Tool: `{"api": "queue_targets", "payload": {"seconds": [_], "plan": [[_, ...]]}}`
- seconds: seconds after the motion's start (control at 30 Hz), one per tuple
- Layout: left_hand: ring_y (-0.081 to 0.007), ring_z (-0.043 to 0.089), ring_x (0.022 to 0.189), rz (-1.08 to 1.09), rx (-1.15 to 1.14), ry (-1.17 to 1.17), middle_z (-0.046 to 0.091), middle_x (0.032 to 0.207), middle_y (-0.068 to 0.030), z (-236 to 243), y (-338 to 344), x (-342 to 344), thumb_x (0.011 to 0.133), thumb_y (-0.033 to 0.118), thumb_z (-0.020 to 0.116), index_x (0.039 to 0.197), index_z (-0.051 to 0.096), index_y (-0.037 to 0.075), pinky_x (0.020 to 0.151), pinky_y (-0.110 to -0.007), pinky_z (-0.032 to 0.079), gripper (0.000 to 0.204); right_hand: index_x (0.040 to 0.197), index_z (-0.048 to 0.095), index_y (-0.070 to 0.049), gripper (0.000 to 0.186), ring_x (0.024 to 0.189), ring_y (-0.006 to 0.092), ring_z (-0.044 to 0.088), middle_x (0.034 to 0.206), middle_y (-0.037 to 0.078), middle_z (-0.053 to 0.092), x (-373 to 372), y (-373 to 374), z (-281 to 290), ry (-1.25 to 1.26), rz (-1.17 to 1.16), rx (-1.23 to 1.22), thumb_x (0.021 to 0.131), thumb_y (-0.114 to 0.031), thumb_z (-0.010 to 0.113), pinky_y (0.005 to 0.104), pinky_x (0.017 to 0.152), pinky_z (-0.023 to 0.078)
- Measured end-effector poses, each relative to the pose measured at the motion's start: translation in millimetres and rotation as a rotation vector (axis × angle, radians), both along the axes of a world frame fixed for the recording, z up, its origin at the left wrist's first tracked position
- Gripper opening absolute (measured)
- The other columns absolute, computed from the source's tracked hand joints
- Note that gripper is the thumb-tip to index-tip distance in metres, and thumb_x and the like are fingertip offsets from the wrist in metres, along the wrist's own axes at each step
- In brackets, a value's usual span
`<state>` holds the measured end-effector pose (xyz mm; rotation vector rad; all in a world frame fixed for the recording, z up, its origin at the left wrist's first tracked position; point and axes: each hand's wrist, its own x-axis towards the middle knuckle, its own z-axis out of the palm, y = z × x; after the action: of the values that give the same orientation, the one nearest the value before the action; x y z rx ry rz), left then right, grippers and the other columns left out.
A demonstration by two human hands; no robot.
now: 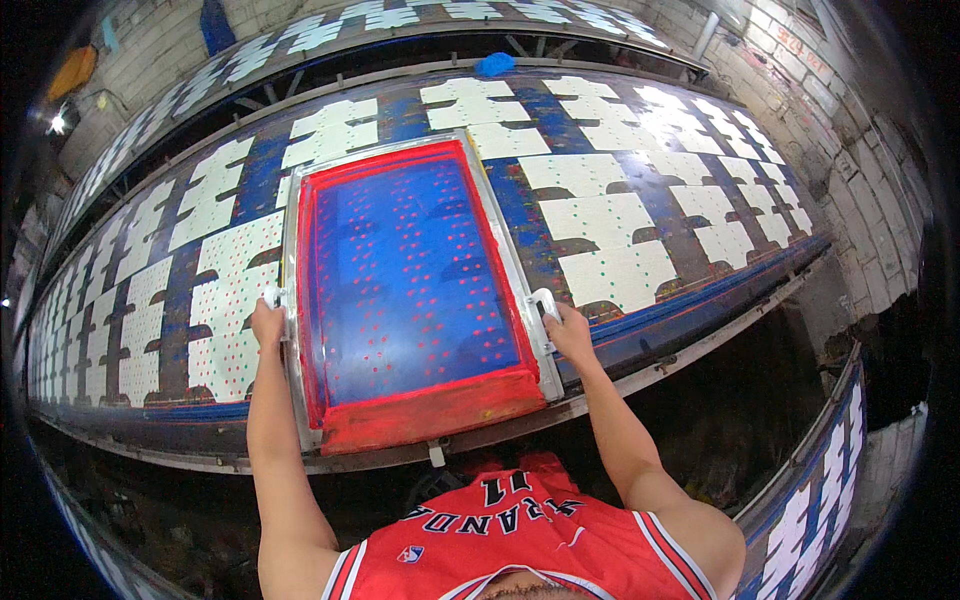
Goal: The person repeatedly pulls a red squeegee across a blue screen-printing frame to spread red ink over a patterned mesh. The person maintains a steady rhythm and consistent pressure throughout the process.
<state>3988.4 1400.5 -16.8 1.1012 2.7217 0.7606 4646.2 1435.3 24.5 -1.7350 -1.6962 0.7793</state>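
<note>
A screen-printing frame with blue mesh lies over the long printing table in front of me. Small red dots are scattered across the mesh, and red ink smears run along its borders, thickest at the near end. My left hand is closed around the white handle on the frame's left side. On the right side, my right hand grips another white handle. White fabric pieces left of the frame carry red dots; those to its right show green dots. Whatever lies beneath the screen is mostly hidden.
The printing table stretches left and right, with metal rails along its edges. A blue crumpled item sits at its far edge. Another table with white pieces stands beyond, and one more at the lower right. Block walls rise behind.
</note>
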Motion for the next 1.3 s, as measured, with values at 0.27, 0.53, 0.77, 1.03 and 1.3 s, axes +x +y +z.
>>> {"api": "queue_targets", "payload": {"seconds": [0.27, 0.53, 0.77, 1.03, 1.3], "plan": [[-0.0454, 0.07, 0.101, -0.026, 0.013, -0.001, 0.072, 0.104, -0.0304, 25, 11, -15, 0.072, 0.017, 0.07, 0.103, 0.069, -0.005, 0.092, -0.049, 0.053, 0.037, 0.106, 0.074, -0.004, 0.039, 0.098, 0.0412, 0.071, 0.099, 0.024, 0.074, -13, 0, 25, -0.043, -0.069, -0.137, 0.084, -0.036, 0.073, 0.0498, 0.088, 0.053], [-0.0442, 0.072, 0.1, -0.074, 0.051, 0.069, 0.071, 0.107, -0.0318, 122, 54, 35, 0.072, 0.01, 0.071, 0.106, 0.068, -0.008, 0.089, -0.047, 0.055, 0.039, 0.109, 0.074, 0.0, 0.047, 0.096, 0.0416, 0.072, 0.095, 0.026, 0.074, 41, 23, 74, 0.08, -0.017, -0.192, 0.085, -0.04, 0.074, 0.0482, 0.086, 0.054], [-0.0411, 0.073, 0.091, -0.138, 0.098, -0.131, 0.073, 0.097, -0.0266, 111, 110, 209, 0.074, 0.011, 0.075, 0.103, 0.068, -0.007, 0.081, -0.047, 0.055, 0.035, 0.116, 0.072, 0.005, 0.058, 0.105, 0.0426, 0.07, 0.106, 0.03, 0.072, 216, 103, 81, -0.036, -0.099, -0.008, 0.085, -0.045, 0.074, 0.0487, 0.092, 0.052], [-0.0297, 0.07, 0.087, -0.087, 0.184, -0.125, 0.071, 0.096, -0.0206, 51, 153, 386, 0.075, 0.007, 0.072, 0.106, 0.064, -0.007, 0.078, -0.042, 0.054, 0.035, 0.101, 0.073, 0.008, 0.036, 0.066, 0.0151, 0.064, 0.074, 0.009, 0.07, 381, 170, 53, -0.099, -0.115, 0.015, 0.09, -0.026, 0.072, 0.0332, 0.06, 0.049], [-0.0379, 0.072, 0.095, -0.017, 0.169, -0.073, 0.072, 0.103, -0.0242, 60, 159, 482, 0.074, 0.009, 0.072, 0.107, 0.065, -0.006, 0.087, -0.045, 0.055, 0.036, 0.101, 0.076, 0.004, 0.044, 0.079, 0.0299, 0.074, 0.083, 0.019, 0.075, 453, 179, 31, 0.018, -0.175, -0.131, 0.084, -0.037, 0.075, 0.0422, 0.074, 0.056]]}}
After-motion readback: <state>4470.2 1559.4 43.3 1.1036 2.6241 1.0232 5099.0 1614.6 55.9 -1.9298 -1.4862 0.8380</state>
